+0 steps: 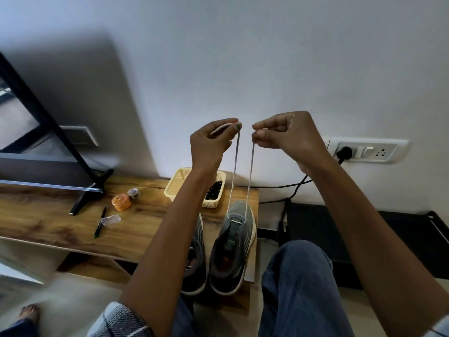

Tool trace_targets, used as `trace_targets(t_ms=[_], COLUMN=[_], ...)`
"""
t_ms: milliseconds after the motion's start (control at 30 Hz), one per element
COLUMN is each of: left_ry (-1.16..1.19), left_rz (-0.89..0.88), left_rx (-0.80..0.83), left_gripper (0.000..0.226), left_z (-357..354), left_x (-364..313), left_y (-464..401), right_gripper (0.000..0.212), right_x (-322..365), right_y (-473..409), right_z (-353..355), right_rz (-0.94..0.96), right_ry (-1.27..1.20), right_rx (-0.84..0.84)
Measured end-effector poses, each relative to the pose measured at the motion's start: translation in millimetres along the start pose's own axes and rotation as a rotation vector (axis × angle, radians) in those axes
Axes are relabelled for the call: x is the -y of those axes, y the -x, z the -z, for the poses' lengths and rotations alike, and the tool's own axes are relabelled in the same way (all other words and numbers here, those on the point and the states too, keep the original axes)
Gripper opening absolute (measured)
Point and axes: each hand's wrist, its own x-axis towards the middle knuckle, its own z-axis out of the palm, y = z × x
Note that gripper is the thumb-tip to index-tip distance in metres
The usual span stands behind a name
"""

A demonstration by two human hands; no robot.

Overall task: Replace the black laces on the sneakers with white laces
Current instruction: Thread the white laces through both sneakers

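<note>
nearest the wearer, at 6 o'clock, a pair of grey knit sneakers with pale soles stands on the low wood-grain bench [48, 215]: the right-hand sneaker [234, 244] shows in full, the left-hand sneaker [196, 261] is mostly hidden behind the left forearm. a thin white cord lace [250, 171] passes through the lowest eyelets near the toe of the right-hand sneaker, and its two strands rise almost straight up toward 12 o'clock. the left hand [211, 142] pinches one strand between thumb and forefinger, with the spare end curling over its knuckles; the right hand [289, 137] is pinched shut on the other strand, the remaining fingers curled in. both strands look taut and level, so the step in hand seems to be evening out the two ends after the first pass. the next move likely calls for lowering the hands and crossing each tip into the next eyelet pair without pulling one side short. further off, at 11 o'clock, a cream plastic mesh basket [179, 181] holds a dark tangle, probably the removed black laces [213, 190].
</note>
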Motion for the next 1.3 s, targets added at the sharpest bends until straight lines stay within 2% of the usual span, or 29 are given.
trace_targets(t_ms=[133, 200, 333, 533, 667, 833, 900, 1000, 1067, 1200, 1300], left_ry=[0.194, 0.193, -0.015, -0.228, -0.288, -0.484, -0.505, -0.495, -0.467, -0.453, -0.440], left_rz=[0.078, 0.065, -0.040, -0.150, -0.197, -0.232, -0.237, -0.220, -0.203, -0.202, -0.197], left_rx=[0.029, 0.026, 0.038, 0.147, 0.150, 0.152, 0.120, 0.069, 0.059, 0.051, 0.044], left_gripper=[0.008, 0.011, 0.011, 0.016, 0.014, 0.011, 0.010, 0.008, 0.008, 0.013, 0.014], left_z=[-3.7, -3.9, -3.9, -6.1, -4.6, -2.6, -2.3, -1.7, -2.2, -3.2, -4.8], left_x=[-5.0, -6.5, -2.0, 6.8, 8.4, 12.5, 13.3, 16.4, 17.9, 21.0, 22.7], left_y=[-3.5, -5.6, -6.9, -9.0, -11.6, -17.6, -19.9, -20.9, -20.4, -22.9, -24.2], right_gripper=[0.011, 0.010, 0.008, 0.010, 0.009, 0.009, 0.011, 0.026, 0.027, 0.016, 0.022], right_x=[0.5, 1.9, 10.3, 17.2, 9.1, -0.5, -4.9, -30.6, -69.6, -166.5, -217.3], right_y=[-3.5, -5.3, -9.5, -19.6, -26.4, -27.4, -27.3, -20.4, -5.5, 43.1, 65.0], right_z=[0.2, -0.3, -2.3, -10.2, -12.0, -14.2, -13.5, -8.9, -11.8, -40.4, -58.9], right_rz=[0.042, 0.080, 0.165, 0.271, 0.248, 0.227, 0.220, 0.142, 0.016, -0.306, -0.402], right_ry=[0.059, 0.128, 0.267, 0.337, 0.340, 0.283, 0.209, 0.067, 0.053, 0.253, 0.373], right_rx=[-0.046, -0.074, -0.109, -0.083, -0.064, -0.036, -0.032, -0.078, -0.117, -0.042, 0.026])
